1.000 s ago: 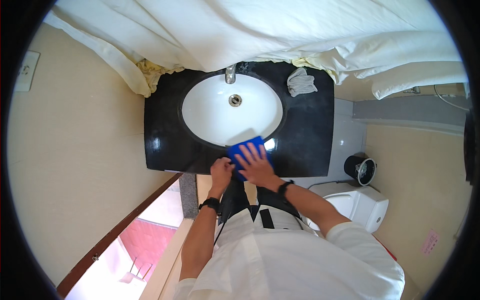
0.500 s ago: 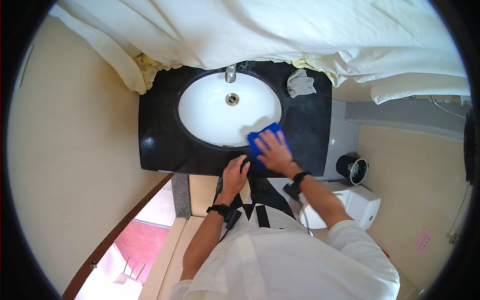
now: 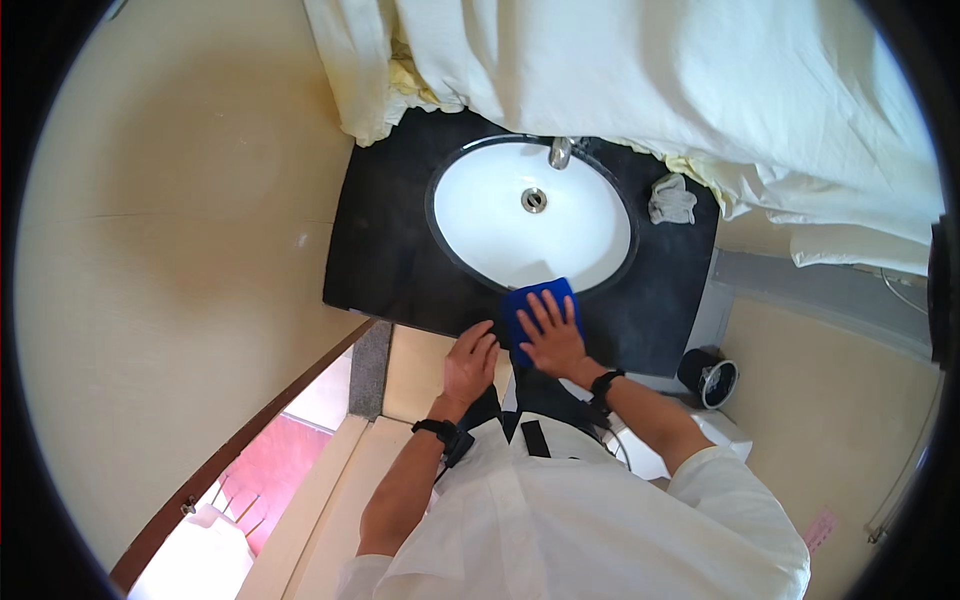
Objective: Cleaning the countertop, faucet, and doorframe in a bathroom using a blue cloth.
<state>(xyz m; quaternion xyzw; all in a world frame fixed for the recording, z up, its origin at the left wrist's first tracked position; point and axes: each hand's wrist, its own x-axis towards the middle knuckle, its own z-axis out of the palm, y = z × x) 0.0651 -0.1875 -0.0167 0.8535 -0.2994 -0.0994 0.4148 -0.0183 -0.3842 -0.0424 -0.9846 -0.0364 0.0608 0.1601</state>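
My right hand [image 3: 554, 345] lies flat with spread fingers on a blue cloth [image 3: 515, 303], pressing it to the black countertop [image 3: 650, 305] at the near rim of the sink. The cloth's far corner touches the edge of the white oval basin [image 3: 475, 225]. To its left, my left hand [image 3: 468, 368] is by the counter's front edge, fingers loosely bent and a little apart, holding nothing. Whether its fingertips touch the edge I cannot tell. A metal faucet [image 3: 560, 153] stands behind the basin, above the drain [image 3: 534, 200].
A crumpled grey cloth [image 3: 672, 200] lies at the counter's back right. White curtain-like fabric [image 3: 600, 70] hangs over the far edge. A dark bin [image 3: 712, 380] and a white rounded fixture [image 3: 725, 432] stand at the right. A beige wall [image 3: 200, 200] rises on the left.
My right hand and the blue cloth have come nearer to the counter's front edge, and the cloth lies flatter. The whole view has shifted and turned slightly.
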